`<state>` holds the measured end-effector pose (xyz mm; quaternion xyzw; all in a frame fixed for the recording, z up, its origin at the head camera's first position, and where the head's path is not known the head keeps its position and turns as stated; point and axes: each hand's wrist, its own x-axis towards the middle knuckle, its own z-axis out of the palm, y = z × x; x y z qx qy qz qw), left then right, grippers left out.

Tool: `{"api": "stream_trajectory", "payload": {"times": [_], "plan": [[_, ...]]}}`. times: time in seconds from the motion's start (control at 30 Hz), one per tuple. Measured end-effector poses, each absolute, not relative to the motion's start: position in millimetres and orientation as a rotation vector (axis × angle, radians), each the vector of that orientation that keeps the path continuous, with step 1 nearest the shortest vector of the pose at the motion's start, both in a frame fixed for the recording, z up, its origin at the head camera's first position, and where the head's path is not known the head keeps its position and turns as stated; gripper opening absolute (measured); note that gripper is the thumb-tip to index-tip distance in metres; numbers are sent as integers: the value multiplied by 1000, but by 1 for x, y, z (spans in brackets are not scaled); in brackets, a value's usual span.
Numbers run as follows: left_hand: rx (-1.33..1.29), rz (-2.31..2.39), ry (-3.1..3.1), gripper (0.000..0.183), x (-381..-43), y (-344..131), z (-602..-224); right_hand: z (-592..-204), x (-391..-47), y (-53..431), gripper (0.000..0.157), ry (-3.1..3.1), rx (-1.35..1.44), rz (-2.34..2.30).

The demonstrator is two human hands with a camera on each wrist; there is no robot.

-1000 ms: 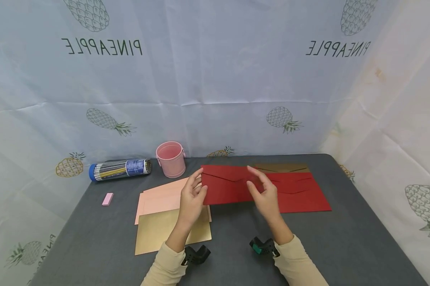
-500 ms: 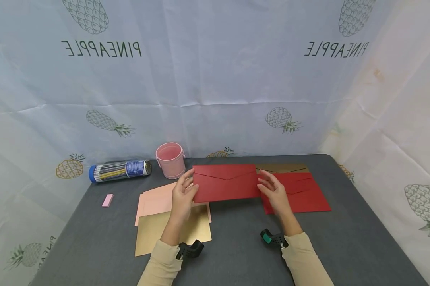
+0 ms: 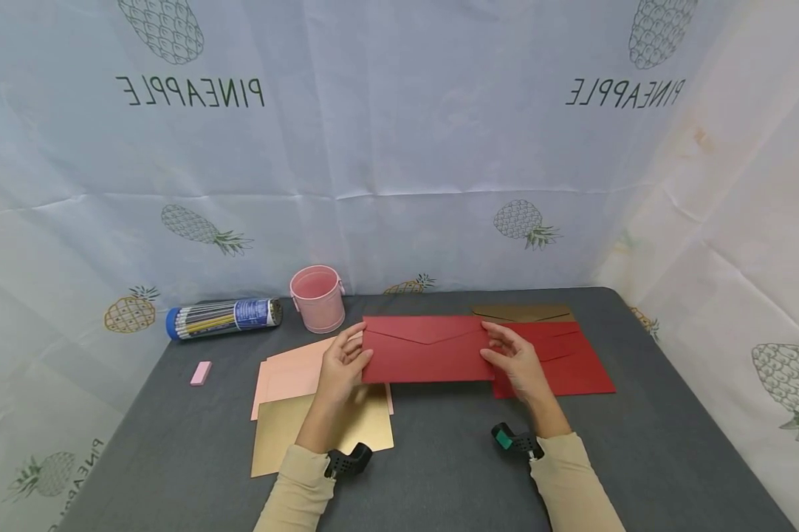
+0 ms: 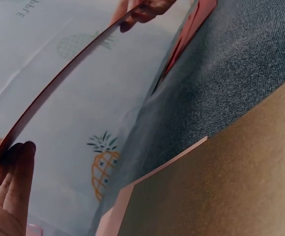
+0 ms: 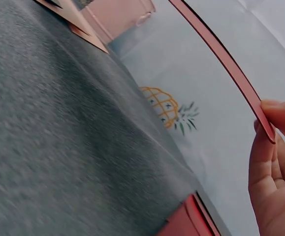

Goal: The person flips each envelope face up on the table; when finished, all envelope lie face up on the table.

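A red envelope [image 3: 426, 358] is held up above the table, its pointed flap facing the head camera. My left hand [image 3: 341, 363] pinches its left end between thumb and fingers. At the right end my right hand [image 3: 515, 358] pinches it the same way. Both wrist views show the envelope edge-on, slightly bowed, with the left hand [image 4: 9, 191] at one end and the right hand [image 5: 275, 162] at the other. More red envelopes [image 3: 579, 362] lie on the table at the right, partly over a brown envelope [image 3: 522, 312].
Pink sheets or envelopes [image 3: 296, 368] lie at the left, partly under a gold one [image 3: 286, 436]. Behind them stands a pink bucket [image 3: 318, 299]. A tube of pencils [image 3: 223, 318] lies at the far left, with a pink eraser [image 3: 200, 373] nearer on the dark table [image 3: 439, 473].
My right hand has shifted right and now grips the envelope's right end. The left hand first moved left, drawing the envelope away from the red ones, and the envelope has since dipped slightly.
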<state>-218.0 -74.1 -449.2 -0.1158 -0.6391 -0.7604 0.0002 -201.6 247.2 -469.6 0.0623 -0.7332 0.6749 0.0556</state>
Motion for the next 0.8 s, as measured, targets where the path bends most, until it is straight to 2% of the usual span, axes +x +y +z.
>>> {"api": "stream_trajectory", "payload": {"times": [0.3, 0.57, 0.67, 0.8], "plan": [[-584, -2433, -2007, 52, -215, -66, -455, -464, -194, 276, 52, -2310, 235, 1988], [-718, -2352, -2132, 50, -198, -26, -467, -469, -169, 324, 47, -2396, 189, 1930], [-716, -2391, -2163, 50, -188, -5, -471, -473, -155, 345, 47, -2445, 162, 1878], [-562, -2538, -2220, 51, -178, 23, -471, -477, -136, 370, 49, -2542, 79, 1774]]}}
